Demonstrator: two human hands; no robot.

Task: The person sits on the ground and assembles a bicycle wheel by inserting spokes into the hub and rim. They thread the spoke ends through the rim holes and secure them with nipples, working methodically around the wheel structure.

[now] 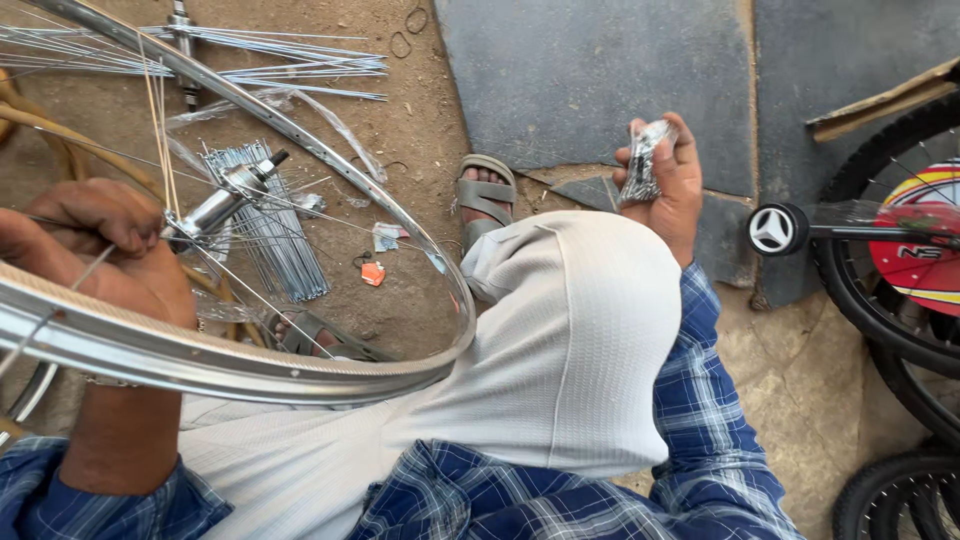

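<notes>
While the left hand [95,245] pinches a thin spoke [90,270] just above the rim [250,365], the right hand [665,180] is closed around a small clear bag of nipples [640,160], raised beyond the knee [570,320]. Inside the rim the hub [225,200] sits close to the left fingers. A bundle of loose spokes [270,230] lies on the dirt under the wheel, near a sandalled foot [485,195]. A small bicycle [890,240] stands to the right.
</notes>
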